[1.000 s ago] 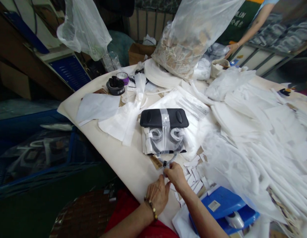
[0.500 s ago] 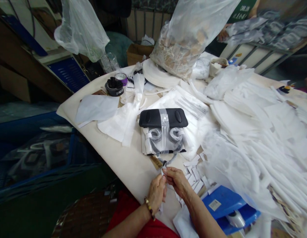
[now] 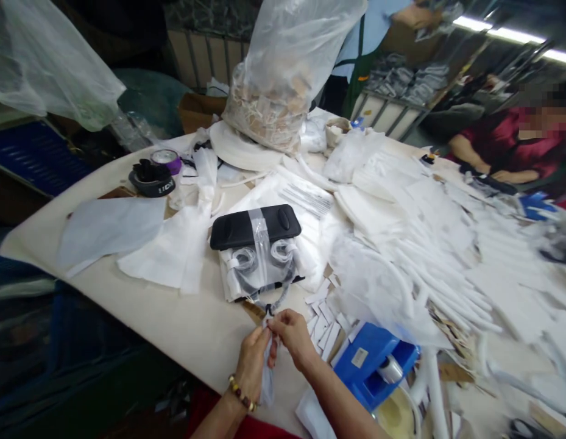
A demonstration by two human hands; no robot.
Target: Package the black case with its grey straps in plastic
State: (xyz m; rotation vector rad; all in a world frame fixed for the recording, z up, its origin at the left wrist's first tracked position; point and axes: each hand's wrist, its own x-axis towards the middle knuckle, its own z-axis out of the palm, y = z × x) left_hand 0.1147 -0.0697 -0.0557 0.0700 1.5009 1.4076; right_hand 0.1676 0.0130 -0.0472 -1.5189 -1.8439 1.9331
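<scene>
My left hand (image 3: pixel 253 360) and my right hand (image 3: pixel 292 335) meet at the near table edge, both pinching a thin white strip (image 3: pixel 267 378) that hangs down between them. The fingers touch the strip just below a dark cable loop (image 3: pixel 273 302). That loop belongs to a black case (image 3: pixel 255 225) lying on plastic-wrapped coiled cords (image 3: pixel 259 265), taped across with clear tape. Small white paper slips (image 3: pixel 326 320) lie scattered right of my hands.
A blue tape dispenser (image 3: pixel 374 366) sits right of my forearm. White fabric sleeves and sheets (image 3: pixel 424 244) cover the right half of the table. A big clear bag (image 3: pixel 283 79) and tape rolls (image 3: pixel 157 174) stand at the back. Another person (image 3: pixel 497 143) sits at the far right.
The view swung right and lower, bringing the seated person into sight. My hands stayed together at the cable loop, and the white strip now hangs longer below them.
</scene>
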